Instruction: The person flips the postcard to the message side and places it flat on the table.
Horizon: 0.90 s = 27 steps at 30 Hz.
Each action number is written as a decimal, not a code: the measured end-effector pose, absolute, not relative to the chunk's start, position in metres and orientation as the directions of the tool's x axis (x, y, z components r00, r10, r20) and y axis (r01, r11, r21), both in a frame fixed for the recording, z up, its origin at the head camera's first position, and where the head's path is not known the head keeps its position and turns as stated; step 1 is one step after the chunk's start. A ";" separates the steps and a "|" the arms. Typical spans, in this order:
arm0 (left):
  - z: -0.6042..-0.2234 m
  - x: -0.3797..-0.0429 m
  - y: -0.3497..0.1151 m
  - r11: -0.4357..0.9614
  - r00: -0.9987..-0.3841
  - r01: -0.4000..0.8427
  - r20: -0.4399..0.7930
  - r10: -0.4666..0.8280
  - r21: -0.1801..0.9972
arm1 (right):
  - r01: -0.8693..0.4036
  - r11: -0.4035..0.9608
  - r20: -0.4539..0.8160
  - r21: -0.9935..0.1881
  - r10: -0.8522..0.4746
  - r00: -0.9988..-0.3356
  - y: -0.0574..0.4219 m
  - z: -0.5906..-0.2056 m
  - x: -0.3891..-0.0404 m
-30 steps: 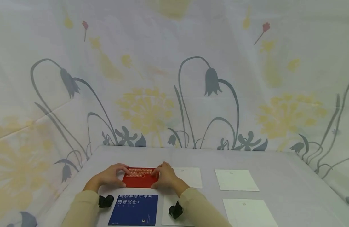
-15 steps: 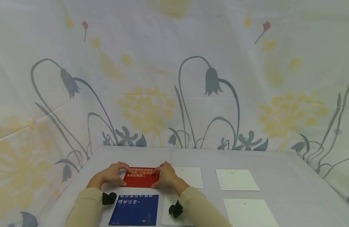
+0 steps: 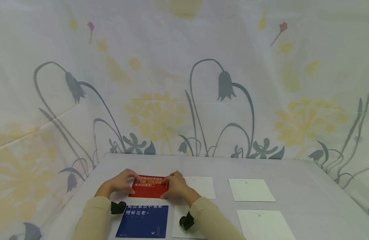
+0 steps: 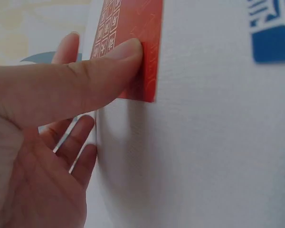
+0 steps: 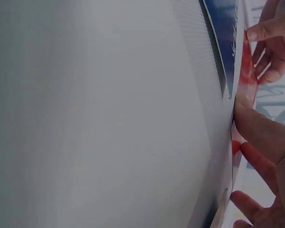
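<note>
A flat red card with rows of pale boxed characters lies at the back left of the table, between my two hands. At its left end my left hand holds it, index finger at the far corner and thumb at the near one. The left wrist view shows that thumb lying over the red card beside its edge, other fingers spread loosely beyond. My right hand grips the right end with thumb and index finger. Just in front lies a blue card with white characters and a small moon.
White cards lie to the right: one behind my right hand, one farther right, another nearer. A further white card is partly under my right forearm. A flower-printed cloth hangs behind the table.
My left hand has shifted slightly right and away, and the red card's left end has turned a little away with it. My right hand has stayed nearly still at the other end.
</note>
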<state>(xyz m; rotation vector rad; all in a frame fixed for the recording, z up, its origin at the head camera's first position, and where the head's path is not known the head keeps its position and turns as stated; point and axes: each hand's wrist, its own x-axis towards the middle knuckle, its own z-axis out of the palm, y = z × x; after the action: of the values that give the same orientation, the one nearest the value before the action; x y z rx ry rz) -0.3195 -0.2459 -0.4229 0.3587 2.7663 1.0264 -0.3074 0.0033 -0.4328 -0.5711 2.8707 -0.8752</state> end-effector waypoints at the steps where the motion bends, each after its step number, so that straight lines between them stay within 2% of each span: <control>1: -0.423 -0.319 -0.245 0.716 -0.957 0.158 -0.073 0.280 0.680 | -0.325 0.768 0.024 -0.552 -0.375 -0.927 0.003 -0.433 -0.307; 8: -0.423 -0.314 -0.245 0.564 -0.958 0.106 -0.067 0.278 0.819 | -0.344 0.774 0.041 -0.532 -0.382 -0.923 0.004 -0.432 -0.306; 14: -0.424 -0.310 -0.249 0.514 -0.959 0.123 -0.032 0.282 0.849 | -0.385 0.741 0.111 -0.550 -0.392 -0.913 0.005 -0.433 -0.306; 21: -0.428 -0.307 -0.252 0.495 -0.986 0.071 -0.015 0.167 0.866 | -0.407 0.609 0.190 -0.680 -0.390 -0.901 0.008 -0.430 -0.306; 27: -0.431 -0.304 -0.254 0.458 -0.995 0.069 0.025 0.101 0.886 | -0.352 0.489 0.191 -0.798 -0.348 -0.918 0.011 -0.431 -0.304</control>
<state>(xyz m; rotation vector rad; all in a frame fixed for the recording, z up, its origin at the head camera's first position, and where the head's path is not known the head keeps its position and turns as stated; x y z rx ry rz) -0.3041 -0.2538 -0.4313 0.1543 2.6559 1.6116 -0.3038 0.0105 -0.4307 -0.6371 2.7146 -1.4567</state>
